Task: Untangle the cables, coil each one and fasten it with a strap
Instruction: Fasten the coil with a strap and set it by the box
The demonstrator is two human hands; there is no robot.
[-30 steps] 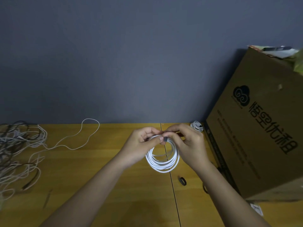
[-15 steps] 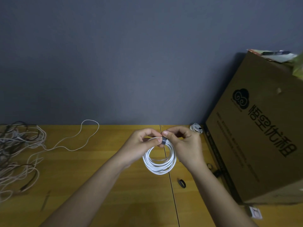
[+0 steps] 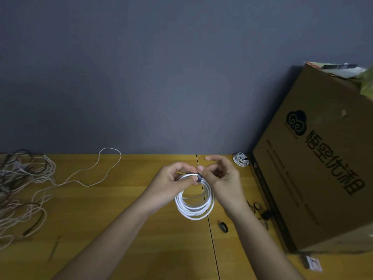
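The white cable coil point(image 3: 194, 199) is hanging lower than a second ago; the right hand point(image 3: 224, 178) is now opening its index finger away from the dark strap point(image 3: 199, 177).

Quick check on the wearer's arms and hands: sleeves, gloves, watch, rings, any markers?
Both forearms are bare to the frame edge, with no sleeve in view. The left hand and right hand wear no gloves. No watch, wristband, ring or marker shows on either. Nails look short and unpainted.

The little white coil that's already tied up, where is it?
The small tied coil lies at the table's far edge, beside the cardboard box, just beyond the right hand.
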